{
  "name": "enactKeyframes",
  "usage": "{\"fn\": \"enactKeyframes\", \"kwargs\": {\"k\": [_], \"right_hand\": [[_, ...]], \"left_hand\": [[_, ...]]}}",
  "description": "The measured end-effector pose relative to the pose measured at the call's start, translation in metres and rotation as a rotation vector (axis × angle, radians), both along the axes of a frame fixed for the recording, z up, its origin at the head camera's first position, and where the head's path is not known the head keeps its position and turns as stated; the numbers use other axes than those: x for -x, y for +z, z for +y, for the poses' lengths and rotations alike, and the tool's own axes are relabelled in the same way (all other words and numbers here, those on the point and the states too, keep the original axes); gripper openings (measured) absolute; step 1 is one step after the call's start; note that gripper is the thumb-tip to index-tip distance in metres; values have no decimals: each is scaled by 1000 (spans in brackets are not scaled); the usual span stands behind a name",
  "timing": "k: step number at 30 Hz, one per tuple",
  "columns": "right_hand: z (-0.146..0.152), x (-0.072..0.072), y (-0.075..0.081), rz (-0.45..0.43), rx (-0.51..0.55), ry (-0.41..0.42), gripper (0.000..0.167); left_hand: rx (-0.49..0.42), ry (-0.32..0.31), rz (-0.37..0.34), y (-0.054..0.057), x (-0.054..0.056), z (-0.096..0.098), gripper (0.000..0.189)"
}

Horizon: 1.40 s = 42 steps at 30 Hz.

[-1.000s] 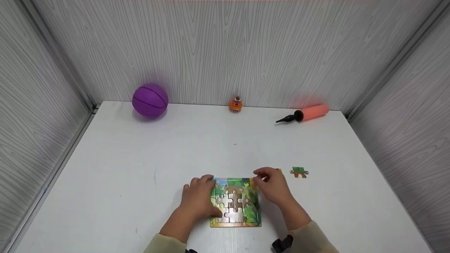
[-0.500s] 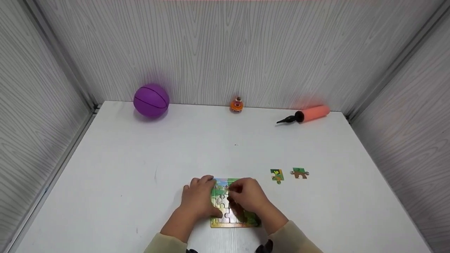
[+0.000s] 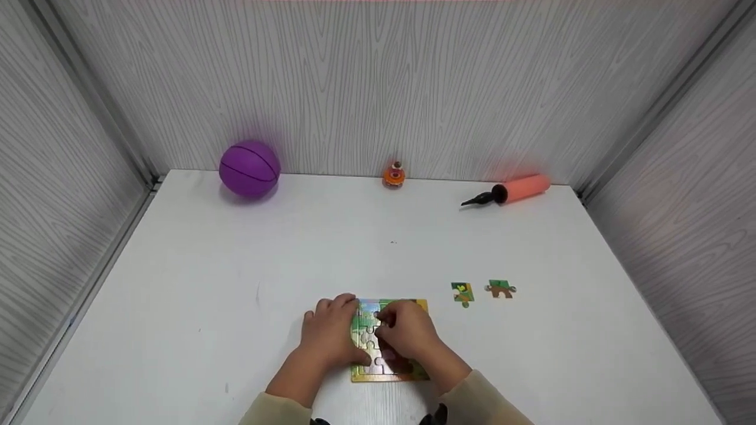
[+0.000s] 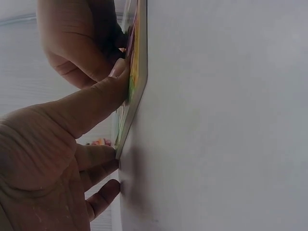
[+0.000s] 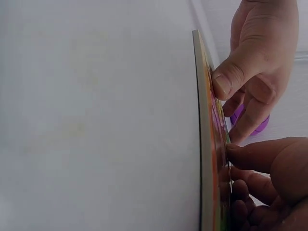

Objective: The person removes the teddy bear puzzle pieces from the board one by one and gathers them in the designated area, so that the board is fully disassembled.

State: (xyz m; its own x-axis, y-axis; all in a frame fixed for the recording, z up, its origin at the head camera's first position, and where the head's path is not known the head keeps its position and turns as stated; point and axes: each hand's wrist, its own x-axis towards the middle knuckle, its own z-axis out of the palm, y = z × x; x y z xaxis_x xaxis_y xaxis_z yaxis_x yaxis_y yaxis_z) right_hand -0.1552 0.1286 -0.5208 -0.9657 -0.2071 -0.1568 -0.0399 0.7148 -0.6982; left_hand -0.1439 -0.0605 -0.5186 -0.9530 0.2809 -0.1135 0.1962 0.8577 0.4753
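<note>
Purple ball [image 3: 250,169] behind; right hand [image 3: 407,330] part-covers puzzle [image 3: 384,378]

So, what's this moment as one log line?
left hand: holds puzzle | right hand: touches puzzle | loose: green-yellow piece, green-brown piece

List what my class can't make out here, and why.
Head view: much of the puzzle, covered by the right hand.
Head view: whether that hand holds a piece; its back hides it.
Head view: details of the small toy, too tiny.
Right wrist view: most of the ball, behind the left hand.
Left wrist view: puzzle's end, past the top edge.
</note>
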Motion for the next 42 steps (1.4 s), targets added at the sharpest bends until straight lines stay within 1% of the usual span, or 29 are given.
{"fn": "enactKeyframes", "kwargs": {"k": [7, 13, 20, 23, 26, 30, 32, 34, 38, 42], "right_hand": [[-2, 0, -1, -14, 1, -37, 12], [-2, 1, -3, -19, 73, -72, 10], [-4, -2, -5, 31, 132, -111, 4], [-4, -3, -6, 45, 159, -130, 5], [-4, -4, -6, 45, 195, -139, 12], [-3, -4, -4, 10, 239, -126, 32], [-3, -3, -4, -6, 242, -105, 41], [-3, -2, -4, -7, 220, -78, 47], [-1, -2, -3, 1, 182, -47, 50], [0, -2, -3, 10, 177, -43, 50]], "left_hand": [[-11, -3, -8, -1, 0, 0, 108], [-10, 2, -11, -1, 1, 0, 108], [-2, -2, -17, 0, 1, 0, 106], [10, -5, -17, 0, 1, 0, 106], [22, -7, -14, 0, 1, 0, 106], [21, -7, -16, 0, 0, -1, 106], [16, -5, -18, 0, 0, -1, 107], [11, -3, -20, 0, 0, -1, 107], [5, -5, -18, 0, 1, 0, 107], [5, -6, -19, 0, 1, -1, 107]]}}
